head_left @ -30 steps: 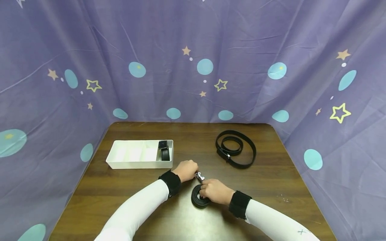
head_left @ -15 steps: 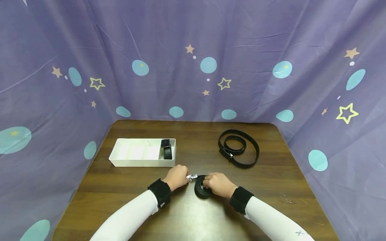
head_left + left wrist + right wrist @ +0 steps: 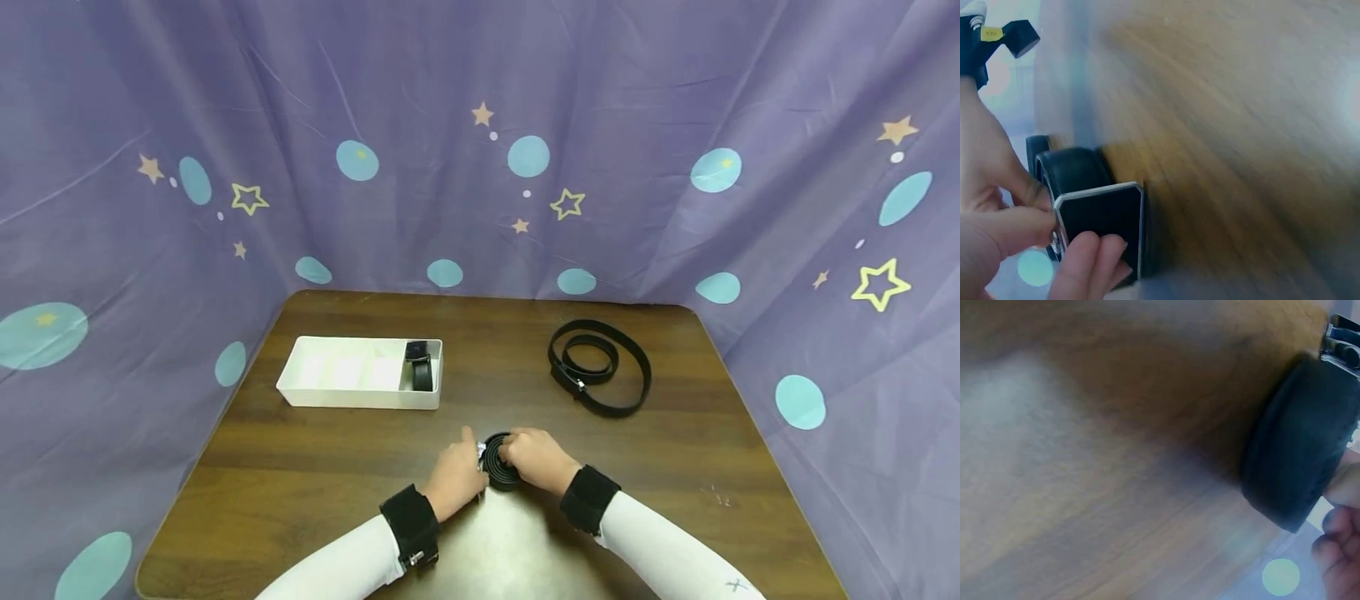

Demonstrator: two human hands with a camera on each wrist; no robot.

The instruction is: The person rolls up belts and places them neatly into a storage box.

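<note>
The left hand (image 3: pixel 455 479) pinches the metal buckle (image 3: pixel 1100 215) of a coiled belt (image 3: pixel 492 473), while the right hand (image 3: pixel 540 458) grips the coil from the opposite side. The belt stands on the wooden table (image 3: pixel 337 467), nearer the person than the white tray (image 3: pixel 360 400) and a looser, looped black belt (image 3: pixel 645 375).

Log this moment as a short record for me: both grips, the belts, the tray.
left grip: pinching the buckle
right grip: holding the coiled belt, fingers at the coil's middle
coiled belt: black, wound, buckle on its left side
loose belt: black, loosely looped on the table, back right
tray: white, back left
tray contents: rolled black belt, right end
</note>
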